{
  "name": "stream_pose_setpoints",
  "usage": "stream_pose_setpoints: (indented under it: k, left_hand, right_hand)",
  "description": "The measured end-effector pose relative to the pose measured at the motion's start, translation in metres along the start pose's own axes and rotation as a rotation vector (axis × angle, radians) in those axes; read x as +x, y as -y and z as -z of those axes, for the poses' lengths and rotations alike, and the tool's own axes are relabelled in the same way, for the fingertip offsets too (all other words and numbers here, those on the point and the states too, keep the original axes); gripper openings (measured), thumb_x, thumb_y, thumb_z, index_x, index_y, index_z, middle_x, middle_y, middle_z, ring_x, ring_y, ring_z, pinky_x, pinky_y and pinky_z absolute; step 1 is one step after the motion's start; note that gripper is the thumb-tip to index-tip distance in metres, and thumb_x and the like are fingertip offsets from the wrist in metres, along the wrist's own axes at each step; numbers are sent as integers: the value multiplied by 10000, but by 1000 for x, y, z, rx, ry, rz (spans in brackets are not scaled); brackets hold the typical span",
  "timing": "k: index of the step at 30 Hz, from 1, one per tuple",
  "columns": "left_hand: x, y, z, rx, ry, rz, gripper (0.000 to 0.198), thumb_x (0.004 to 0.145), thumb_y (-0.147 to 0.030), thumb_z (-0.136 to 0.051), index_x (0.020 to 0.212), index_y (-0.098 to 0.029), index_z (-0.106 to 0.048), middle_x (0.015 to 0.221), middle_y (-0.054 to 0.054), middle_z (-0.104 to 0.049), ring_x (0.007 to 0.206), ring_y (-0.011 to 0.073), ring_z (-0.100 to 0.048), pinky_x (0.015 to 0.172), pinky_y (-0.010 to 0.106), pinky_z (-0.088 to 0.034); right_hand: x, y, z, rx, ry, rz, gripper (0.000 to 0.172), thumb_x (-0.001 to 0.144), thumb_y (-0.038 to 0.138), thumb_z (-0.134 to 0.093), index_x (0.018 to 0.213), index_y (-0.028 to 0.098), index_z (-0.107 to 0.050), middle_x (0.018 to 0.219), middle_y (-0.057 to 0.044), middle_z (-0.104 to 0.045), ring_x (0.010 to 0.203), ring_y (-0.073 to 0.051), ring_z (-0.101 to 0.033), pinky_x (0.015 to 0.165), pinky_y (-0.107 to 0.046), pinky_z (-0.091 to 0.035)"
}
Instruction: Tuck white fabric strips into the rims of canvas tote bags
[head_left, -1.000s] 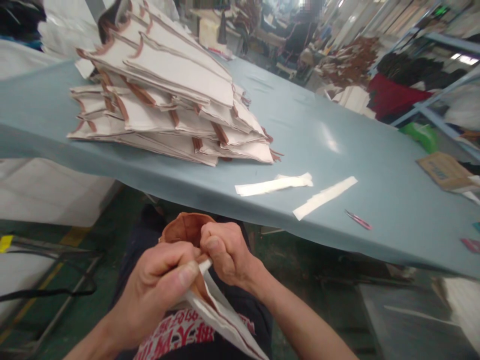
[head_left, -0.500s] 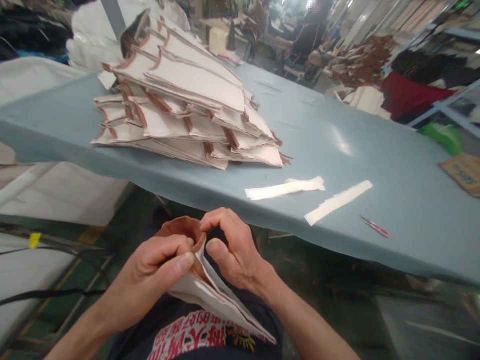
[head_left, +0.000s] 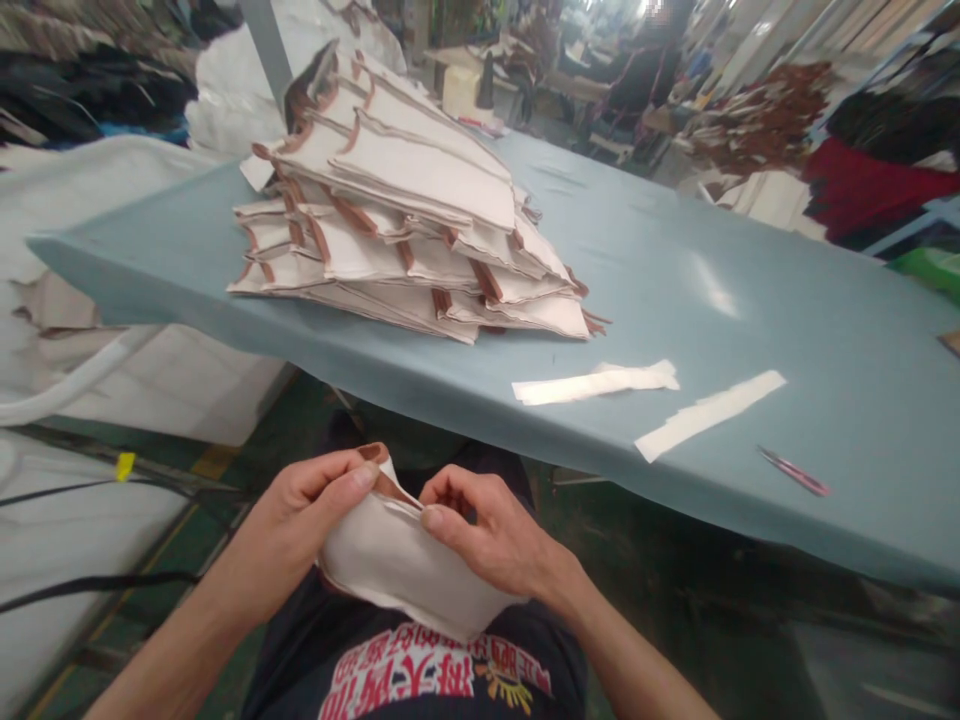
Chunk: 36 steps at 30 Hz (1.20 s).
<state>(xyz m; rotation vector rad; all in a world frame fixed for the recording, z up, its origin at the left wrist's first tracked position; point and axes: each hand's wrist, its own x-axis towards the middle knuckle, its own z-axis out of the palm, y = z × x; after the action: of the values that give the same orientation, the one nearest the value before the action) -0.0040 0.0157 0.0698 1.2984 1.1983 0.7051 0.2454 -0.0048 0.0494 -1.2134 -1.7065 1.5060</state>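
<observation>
Above my lap I hold a sewn cloth piece (head_left: 405, 560), off-white outside with brown along its upper edge. My left hand (head_left: 307, 510) is closed on the top left of it, thumb in front by the brown fold. My right hand (head_left: 491, 525) pinches the same upper edge a little to the right, thumb and fingers together. The white panel hangs below both hands, in front of a dark garment with red lettering. On the table beyond lies a tall stack of similar off-white pieces (head_left: 420, 190) with brown edging.
The blue-covered table (head_left: 630, 270) runs across in front of me. Two white strips (head_left: 600, 382) (head_left: 709, 415) lie near its edge, with small pink-handled snips (head_left: 795, 472) to the right. A white-covered surface (head_left: 82, 560) and black cables are at the left. A person sits far back.
My right hand has come down and now pinches the piece's edge, which stood folded open before. The piece has turned its white face toward me. The view has shifted slightly left.
</observation>
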Motion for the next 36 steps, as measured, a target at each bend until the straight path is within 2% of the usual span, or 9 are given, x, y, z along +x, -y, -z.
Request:
stream_pose_setpoints:
  k: [3, 9, 14, 17, 19, 22, 27, 31, 36]
  left_hand:
    - [2, -1, 1, -33, 22, 40, 531, 1010, -670, -726, 824, -181, -819, 713, 7, -682, 597, 138, -537, 523, 189, -420]
    - [-1, -14, -7, 166, 71, -104, 430, 987, -507, -730, 688, -199, -699, 706, -22, -606, 614, 138, -543, 522, 190, -422]
    - [-1, -2, -10, 356, 81, -79, 384, 969, -501, -677, 719, -209, -690, 693, -21, -611, 645, 160, -540, 562, 224, -422]
    - [-3, 7, -7, 407, 110, -29, 436, 1015, -562, -628, 772, -209, -709, 733, -5, -672, 683, 184, -597, 594, 245, -450]
    - [-5, 10, -5, 423, 122, -10, 397, 1022, -530, -613, 818, -211, -734, 769, 2, -729, 711, 197, -651, 627, 254, -482]
    - [-8, 14, -4, 451, 97, -12, 388, 1011, -495, -567, 798, -215, -730, 738, -1, -729, 696, 202, -666, 621, 259, -481]
    - [-9, 25, -6, 543, -38, -82, 426, 1014, -494, -558, 700, -228, -667, 610, -22, -653, 564, 169, -592, 561, 265, -394]
    - [-7, 23, -7, 510, -54, -116, 463, 1032, -524, -558, 686, -233, -657, 595, -17, -663, 522, 164, -583, 519, 256, -398]
    - [-7, 29, -8, 277, -37, -161, 503, 1052, -565, -639, 698, -221, -737, 620, -25, -692, 540, 170, -632, 488, 204, -500]
  right_hand:
    - [3, 2, 2, -12, -11, -35, 313, 1054, 499, -726, 936, 210, -699, 814, 22, -683, 715, -148, -565, 659, -291, -367]
    - [1, 5, -2, 135, 39, -88, 370, 986, 535, -786, 872, 214, -643, 746, 52, -583, 672, -129, -488, 620, -281, -340]
    - [-2, -3, -12, 122, 31, -89, 384, 998, 522, -790, 855, 224, -595, 715, 72, -546, 640, -111, -440, 594, -272, -324]
    - [-4, -7, -21, 115, 31, -112, 332, 1005, 463, -773, 858, 231, -589, 698, 80, -542, 614, -107, -437, 578, -259, -339]
    - [-4, -8, -28, 89, 31, -124, 307, 999, 431, -776, 857, 236, -586, 684, 87, -540, 600, -107, -448, 580, -258, -344]
    - [-4, -10, -39, -2, 14, -126, 272, 990, 364, -787, 860, 242, -583, 683, 92, -554, 598, -109, -478, 609, -266, -341]
    - [1, -10, -53, -116, 2, -126, 300, 950, 236, -771, 802, 251, -511, 676, 90, -519, 604, -113, -466, 630, -283, -306]
    - [3, -7, -58, -165, -53, -141, 309, 905, 202, -763, 778, 257, -486, 664, 90, -493, 591, -113, -437, 616, -292, -291]
    - [1, -5, -57, -136, -84, -174, 337, 838, 216, -815, 769, 261, -489, 656, 100, -524, 566, -100, -458, 581, -258, -348]
